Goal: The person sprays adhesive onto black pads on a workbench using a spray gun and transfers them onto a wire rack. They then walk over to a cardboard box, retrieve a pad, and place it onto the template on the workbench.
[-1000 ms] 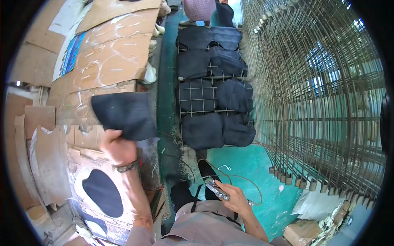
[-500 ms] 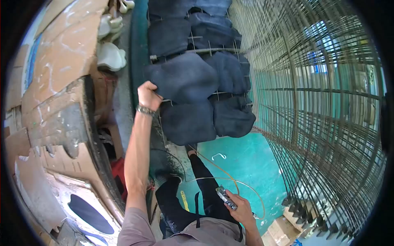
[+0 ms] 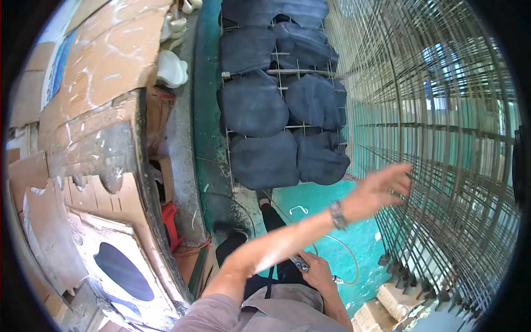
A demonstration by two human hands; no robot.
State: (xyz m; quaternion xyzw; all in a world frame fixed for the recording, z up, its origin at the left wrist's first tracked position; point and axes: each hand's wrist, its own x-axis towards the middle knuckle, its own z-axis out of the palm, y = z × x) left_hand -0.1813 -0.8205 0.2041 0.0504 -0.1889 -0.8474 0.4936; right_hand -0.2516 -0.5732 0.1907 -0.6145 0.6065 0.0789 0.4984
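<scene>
My left hand (image 3: 381, 191), with a metal-link band at its wrist, is stretched across to the right, fingers spread and slightly blurred. It is empty and close in front of the stacked wire racks (image 3: 431, 155); whether it touches them I cannot tell. Low near my waist, my right hand (image 3: 321, 273) is wrapped round a silver metal hand tool (image 3: 300, 263), partly hidden behind my left forearm. A thin hose (image 3: 354, 260) with a metal fitting loops beside that hand. Ahead, dark rounded sheet pieces (image 3: 264, 160) lie in two columns on a wire grid rack (image 3: 284, 88).
At the left stands a cardboard-covered bench (image 3: 105, 61), with white molded pieces (image 3: 172, 70) at its edge. A red object (image 3: 171, 224) sits below. Cardboard boxes (image 3: 395, 299) are at the lower right on the green floor (image 3: 354, 227). A white hook (image 3: 298, 209) lies there too.
My left hand has let go of the dark piece, which now lies flat on the grid, and has swung right across my body to the wire racks. My right hand keeps the tool.
</scene>
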